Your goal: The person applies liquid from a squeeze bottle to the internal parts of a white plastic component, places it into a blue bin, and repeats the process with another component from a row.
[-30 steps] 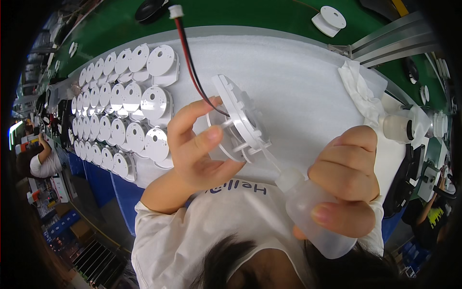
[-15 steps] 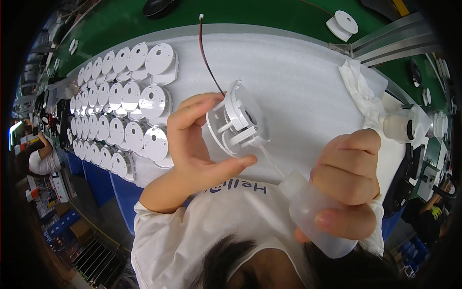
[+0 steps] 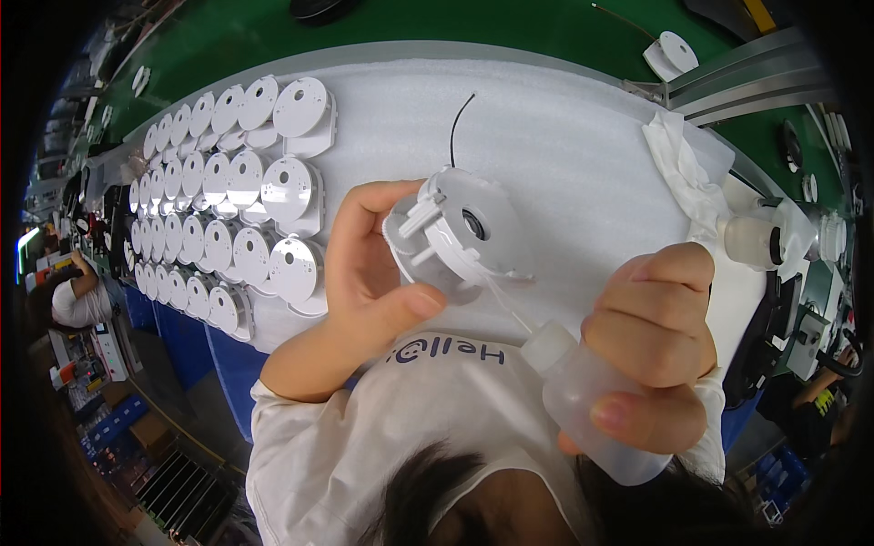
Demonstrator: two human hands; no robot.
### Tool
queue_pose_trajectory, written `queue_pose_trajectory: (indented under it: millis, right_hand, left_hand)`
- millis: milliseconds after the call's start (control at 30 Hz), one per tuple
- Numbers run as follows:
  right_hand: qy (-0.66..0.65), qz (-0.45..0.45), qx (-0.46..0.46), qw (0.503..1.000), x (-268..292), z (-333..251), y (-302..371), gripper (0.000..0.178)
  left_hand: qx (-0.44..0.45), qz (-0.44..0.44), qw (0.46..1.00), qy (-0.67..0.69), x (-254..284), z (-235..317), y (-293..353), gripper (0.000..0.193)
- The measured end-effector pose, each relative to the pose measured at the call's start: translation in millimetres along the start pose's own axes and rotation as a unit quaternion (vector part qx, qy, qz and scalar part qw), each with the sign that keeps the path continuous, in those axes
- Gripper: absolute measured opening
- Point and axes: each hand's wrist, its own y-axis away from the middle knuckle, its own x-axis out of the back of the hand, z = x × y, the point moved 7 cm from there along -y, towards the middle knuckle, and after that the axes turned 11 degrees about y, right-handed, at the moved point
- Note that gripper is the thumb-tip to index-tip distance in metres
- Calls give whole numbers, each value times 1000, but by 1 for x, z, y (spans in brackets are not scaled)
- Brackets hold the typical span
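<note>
My left hand (image 3: 371,264) is closed round the left side of a white round plastic housing (image 3: 482,205), held above the table. The housing is tilted and shows a dark ring in a hole, posts and a curved toothed edge; a dark wire sticks up from its far side. In my right hand (image 3: 651,350) is a translucent squeeze bottle (image 3: 592,400) with a thin nozzle, gripped with the fingers wrapped round it. The nozzle tip reaches the housing's near lower edge; whether it touches I cannot tell.
Several rows of white round housings (image 3: 293,189) stand at the left on a white foam sheet (image 3: 391,100). At the right lie a crumpled white cloth (image 3: 678,173) and a small bottle with a black part (image 3: 754,241). A metal frame bar (image 3: 737,77) crosses the far right.
My left hand has turned the housing, so its wire now points more to the right and the dark ring shows more openly. The bottle has stayed nearly in place, its nozzle still by the housing.
</note>
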Motion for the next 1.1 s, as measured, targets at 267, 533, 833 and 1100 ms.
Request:
queue_pose_trajectory:
  millis: [267,533,833,1100]
  right_hand:
    - [4,4,1,1000,0,2,-1,30]
    - [12,3,2,1000,1,0,-1,32]
    - [-3,31,-16,999,7,-3,0,34]
    - [-27,40,-58,997,11,7,-4,38]
  left_hand:
    - [49,56,995,72,4,-2,2,67]
    - [41,86,993,74,12,-2,3,69]
    - [-129,83,986,-58,18,15,-2,73]
    - [-413,-80,781,-462,-24,35,10,77]
